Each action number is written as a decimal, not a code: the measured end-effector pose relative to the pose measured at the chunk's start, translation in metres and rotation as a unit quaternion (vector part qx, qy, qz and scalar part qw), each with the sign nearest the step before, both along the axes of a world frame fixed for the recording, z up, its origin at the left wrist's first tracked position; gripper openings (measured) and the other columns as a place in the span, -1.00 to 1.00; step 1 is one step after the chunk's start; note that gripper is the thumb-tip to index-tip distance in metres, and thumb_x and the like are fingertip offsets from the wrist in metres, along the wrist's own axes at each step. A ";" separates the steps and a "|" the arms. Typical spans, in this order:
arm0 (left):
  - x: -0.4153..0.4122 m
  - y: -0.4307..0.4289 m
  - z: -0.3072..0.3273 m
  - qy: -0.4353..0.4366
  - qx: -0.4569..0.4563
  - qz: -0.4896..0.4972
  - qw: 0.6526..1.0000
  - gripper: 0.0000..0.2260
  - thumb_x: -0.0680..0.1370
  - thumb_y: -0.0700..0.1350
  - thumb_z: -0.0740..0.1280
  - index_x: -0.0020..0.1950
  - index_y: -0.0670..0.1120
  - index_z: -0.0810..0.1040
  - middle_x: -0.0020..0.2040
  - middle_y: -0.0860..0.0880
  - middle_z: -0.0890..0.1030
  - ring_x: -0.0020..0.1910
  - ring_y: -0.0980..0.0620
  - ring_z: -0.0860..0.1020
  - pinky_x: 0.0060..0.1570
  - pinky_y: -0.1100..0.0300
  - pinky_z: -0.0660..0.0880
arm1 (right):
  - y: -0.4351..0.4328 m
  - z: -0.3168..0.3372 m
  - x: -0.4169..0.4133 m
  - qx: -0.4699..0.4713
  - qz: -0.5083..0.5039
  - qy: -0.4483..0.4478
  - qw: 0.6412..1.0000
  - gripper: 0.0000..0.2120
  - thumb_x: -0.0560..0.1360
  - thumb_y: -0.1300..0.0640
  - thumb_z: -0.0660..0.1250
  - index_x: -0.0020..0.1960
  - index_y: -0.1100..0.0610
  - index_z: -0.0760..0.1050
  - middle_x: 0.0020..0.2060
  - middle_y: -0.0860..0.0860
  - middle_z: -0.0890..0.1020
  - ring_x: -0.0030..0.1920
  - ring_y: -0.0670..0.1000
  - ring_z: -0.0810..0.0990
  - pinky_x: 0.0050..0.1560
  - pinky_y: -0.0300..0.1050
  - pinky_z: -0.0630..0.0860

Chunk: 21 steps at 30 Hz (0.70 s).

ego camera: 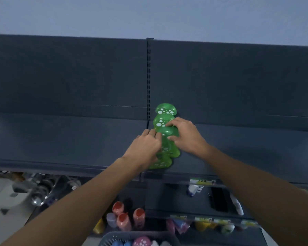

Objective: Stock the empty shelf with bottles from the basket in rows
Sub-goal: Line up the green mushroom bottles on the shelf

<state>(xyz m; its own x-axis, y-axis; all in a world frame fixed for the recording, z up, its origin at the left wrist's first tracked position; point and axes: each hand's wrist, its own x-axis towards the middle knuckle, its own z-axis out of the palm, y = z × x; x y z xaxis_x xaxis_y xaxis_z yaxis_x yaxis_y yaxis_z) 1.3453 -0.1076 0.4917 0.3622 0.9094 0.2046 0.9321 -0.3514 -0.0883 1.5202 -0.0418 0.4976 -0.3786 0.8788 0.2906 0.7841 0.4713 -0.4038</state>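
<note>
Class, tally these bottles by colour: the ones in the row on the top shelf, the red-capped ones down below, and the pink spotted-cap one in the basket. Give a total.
green bottles: 5 (some partly covered)
red-capped bottles: 3
pink bottle: 1
Total: 9

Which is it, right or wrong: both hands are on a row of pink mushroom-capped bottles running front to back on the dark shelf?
Wrong in one respect: the colour. The head view shows the left hand and right hand on a row of green bottles, not pink, mushroom-capped and running front to back on the dark shelf.
</note>
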 end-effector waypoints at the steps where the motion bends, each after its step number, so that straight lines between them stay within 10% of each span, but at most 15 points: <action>1: 0.001 0.002 -0.001 -0.006 0.000 -0.001 1.000 -0.67 0.53 -0.15 0.43 0.23 -0.19 0.45 0.15 -0.15 0.53 0.14 -0.16 0.47 0.07 -0.05 0.54 | 0.003 -0.002 0.001 0.000 0.004 0.002 1.000 -0.60 0.39 0.16 0.52 0.22 0.07 0.59 0.15 -0.07 0.60 0.18 0.02 0.56 0.23 -0.01 0.49; 21: 0.016 0.013 -0.012 -0.111 0.053 -0.051 0.991 -0.68 0.50 -0.13 0.47 0.20 -0.18 0.52 0.14 -0.09 0.53 0.02 -0.10 0.47 -0.11 -0.05 0.57 | 0.037 -0.012 0.002 0.013 -0.002 0.007 1.000 -0.63 0.37 0.14 0.50 0.16 -0.04 0.63 0.08 -0.13 0.65 0.11 0.00 0.52 0.13 0.02 0.52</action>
